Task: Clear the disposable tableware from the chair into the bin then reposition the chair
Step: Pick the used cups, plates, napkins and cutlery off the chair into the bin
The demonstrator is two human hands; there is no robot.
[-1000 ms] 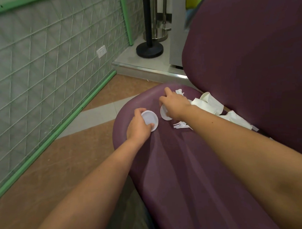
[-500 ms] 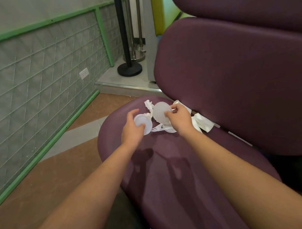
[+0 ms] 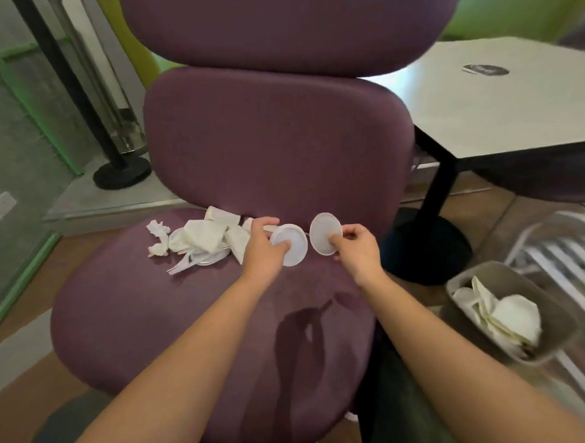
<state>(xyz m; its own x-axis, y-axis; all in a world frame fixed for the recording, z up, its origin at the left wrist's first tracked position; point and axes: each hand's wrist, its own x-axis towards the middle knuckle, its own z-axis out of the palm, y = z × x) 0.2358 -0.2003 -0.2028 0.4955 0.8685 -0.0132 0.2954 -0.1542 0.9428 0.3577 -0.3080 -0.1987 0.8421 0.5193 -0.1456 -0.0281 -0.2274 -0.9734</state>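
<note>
Two hands (image 3: pixel 264 252) (image 3: pixel 356 249) pinch lids (image 3: pixel 290 246) (image 3: pixel 324 233) by edges.

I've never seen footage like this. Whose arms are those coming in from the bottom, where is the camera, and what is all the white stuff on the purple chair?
There is no machine here. A person wears a wide-angle camera on their head, so you look forward and down along their own bare arms. There is only this one view.

The left hand pinches a small round white plastic lid, and the right hand pinches a second lid. Both lids are lifted clear of the purple chair.

On the seat, to the left of the hands, lies a pile of used disposables: crumpled napkins, a flattened paper cup, a thin plate and what looks like a plastic fork.

On the floor at the right stands a grey bin already holding white waste. Behind it is a white table.
</note>
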